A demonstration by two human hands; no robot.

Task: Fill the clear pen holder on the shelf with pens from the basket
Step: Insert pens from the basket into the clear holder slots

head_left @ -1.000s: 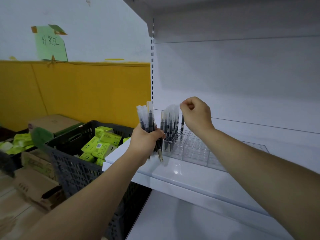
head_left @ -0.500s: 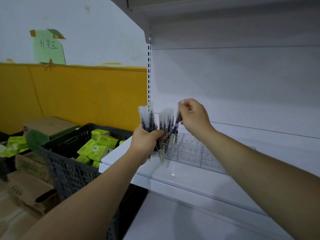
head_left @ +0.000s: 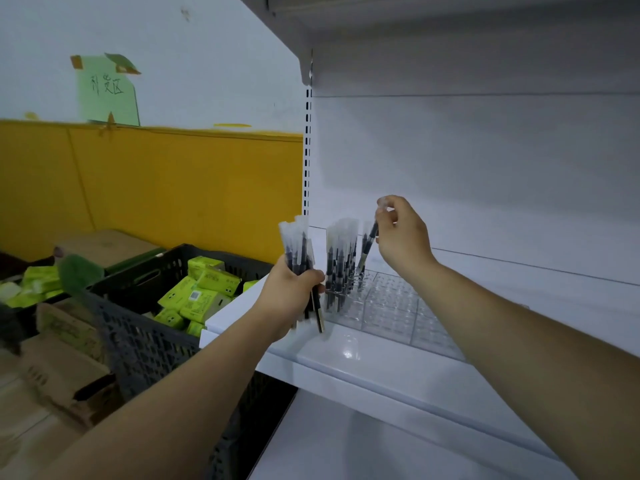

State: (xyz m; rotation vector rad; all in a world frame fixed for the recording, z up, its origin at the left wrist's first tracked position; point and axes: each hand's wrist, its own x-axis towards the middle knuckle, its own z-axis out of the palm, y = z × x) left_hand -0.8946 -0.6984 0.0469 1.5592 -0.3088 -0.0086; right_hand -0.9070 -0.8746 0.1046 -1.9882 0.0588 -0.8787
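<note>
White shelf (head_left: 381,362), right hand (head_left: 401,237) pinches pen (head_left: 367,247) shifted rightward above holder (head_left: 391,306), left hand (head_left: 294,292) grips bundle (head_left: 298,244)

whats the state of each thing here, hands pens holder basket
left hand, gripping a bundle of pens upright
right hand, pinching a single pen, tilted, lower end at the holder
clear pen holder, on the shelf, partly filled, pens standing only at its left end
basket, open-topped, holding green packs

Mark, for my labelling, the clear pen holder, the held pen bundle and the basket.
clear pen holder (head_left: 391,304): head view, empty slot grid.
pen bundle (head_left: 298,249): head view, shafts above the fist.
basket (head_left: 145,341): head view, front wall.
</note>
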